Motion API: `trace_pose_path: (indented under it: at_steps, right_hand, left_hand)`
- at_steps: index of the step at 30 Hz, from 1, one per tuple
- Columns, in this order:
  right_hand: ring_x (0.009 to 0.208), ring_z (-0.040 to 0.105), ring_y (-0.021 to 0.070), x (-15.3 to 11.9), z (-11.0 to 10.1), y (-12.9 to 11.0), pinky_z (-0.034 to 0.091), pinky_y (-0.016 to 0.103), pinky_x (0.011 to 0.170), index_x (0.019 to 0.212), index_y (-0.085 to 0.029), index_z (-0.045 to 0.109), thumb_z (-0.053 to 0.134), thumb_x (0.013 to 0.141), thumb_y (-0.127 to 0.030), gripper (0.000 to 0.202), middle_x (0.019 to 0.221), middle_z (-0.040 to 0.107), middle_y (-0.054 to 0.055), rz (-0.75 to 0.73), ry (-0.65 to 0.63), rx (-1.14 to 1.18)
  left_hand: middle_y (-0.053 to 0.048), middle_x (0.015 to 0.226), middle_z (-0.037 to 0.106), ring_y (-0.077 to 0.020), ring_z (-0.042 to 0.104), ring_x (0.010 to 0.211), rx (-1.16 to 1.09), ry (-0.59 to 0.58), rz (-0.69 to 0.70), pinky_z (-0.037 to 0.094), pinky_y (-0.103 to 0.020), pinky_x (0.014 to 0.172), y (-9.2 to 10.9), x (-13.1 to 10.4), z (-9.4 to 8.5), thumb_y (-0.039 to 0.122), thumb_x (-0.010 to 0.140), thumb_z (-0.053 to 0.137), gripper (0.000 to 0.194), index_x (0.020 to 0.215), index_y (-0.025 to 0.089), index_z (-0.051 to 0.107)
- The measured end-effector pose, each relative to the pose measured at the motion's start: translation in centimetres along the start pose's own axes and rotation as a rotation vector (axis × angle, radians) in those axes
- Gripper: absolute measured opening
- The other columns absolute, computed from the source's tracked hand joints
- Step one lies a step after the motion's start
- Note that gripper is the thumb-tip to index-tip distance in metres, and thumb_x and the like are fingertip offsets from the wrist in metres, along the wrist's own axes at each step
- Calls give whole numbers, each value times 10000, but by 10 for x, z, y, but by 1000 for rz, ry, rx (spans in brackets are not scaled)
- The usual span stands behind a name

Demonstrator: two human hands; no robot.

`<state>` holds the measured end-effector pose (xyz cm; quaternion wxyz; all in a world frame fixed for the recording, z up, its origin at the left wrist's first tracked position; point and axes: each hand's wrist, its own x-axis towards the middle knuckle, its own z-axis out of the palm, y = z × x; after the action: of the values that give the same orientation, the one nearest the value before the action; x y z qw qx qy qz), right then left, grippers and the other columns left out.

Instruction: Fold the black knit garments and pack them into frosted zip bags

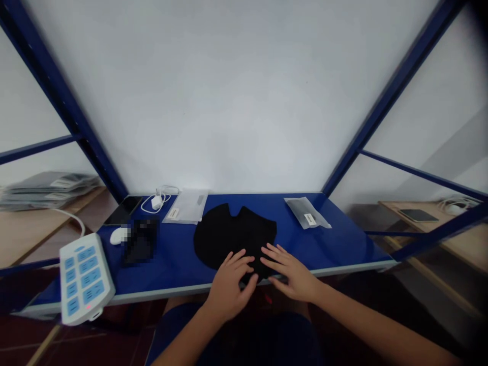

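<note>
A black cloth piece [229, 234] with rounded sides and a notch in its far edge lies on the blue table [171, 274], close to the front edge. My left hand [233, 284] rests on its near part, fingers spread and thumb apart. On its near right part lies my right hand [293, 274], fingers also stretched out and apart. Neither hand grips the cloth. The cloth's nearest corner is partly hidden between the hands.
A clear bag [188, 203] and a grey packet [307, 212] lie farther back. At left are a power strip [86, 279], a white mouse [118, 235], a dark phone [124, 210] and a charger with cable [156, 202]. Blue metal posts [392, 86] flank the table.
</note>
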<state>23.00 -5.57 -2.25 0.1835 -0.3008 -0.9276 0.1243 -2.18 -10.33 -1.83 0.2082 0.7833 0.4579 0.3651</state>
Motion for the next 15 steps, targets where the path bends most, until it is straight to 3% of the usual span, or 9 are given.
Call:
trace_pose_path:
  at_steps: [2,4,6,9,13,15]
  right_hand:
    - [1431,345,265,1,8,6,289,573,1159,1426,-330,470,554,914,-229,528,1507,447,65,24,50,21]
    - [1409,388,249,3,12,11,313,556,1156,1378,-337,530,529,930,-201,468,1470,496,52,27,90,42]
    - [1397,406,244,4,14,13,337,546,1150,1355,-335,556,517,935,-179,450,1450,520,48,19,114,58]
    - [1407,392,245,-1,21,14,379,535,1133,1360,-315,555,494,939,-137,460,1444,526,55,-5,170,58]
    - [1440,331,255,-10,32,10,427,510,1107,1343,-274,570,463,927,-65,477,1443,527,66,-84,279,40]
    - [1443,323,260,-11,34,4,412,511,1117,1304,-288,598,462,913,-48,479,1439,532,53,-93,329,55]
  left_hand:
    - [-76,1120,699,-239,601,1171,-38,86,-101,430,-428,1051,-6,16,3,276,920,491,204,923,227,690]
    - [-111,1116,685,-250,646,1058,-45,141,-224,498,-392,934,-15,36,4,330,877,568,232,1031,198,680]
    - [-153,1129,677,-292,656,1020,-65,72,-335,506,-398,889,-23,53,2,412,773,690,438,1127,156,661]
    - [-171,1089,689,-329,651,1013,-134,-111,-428,493,-395,869,-30,67,-3,477,641,784,569,1078,130,674]
    - [-85,959,676,-243,637,848,-199,-197,-446,475,-311,730,-28,64,-6,441,583,822,585,1041,152,602]
    - [-34,883,647,-188,605,766,-286,-175,-431,449,-266,664,-25,58,-5,395,586,827,543,999,168,555]
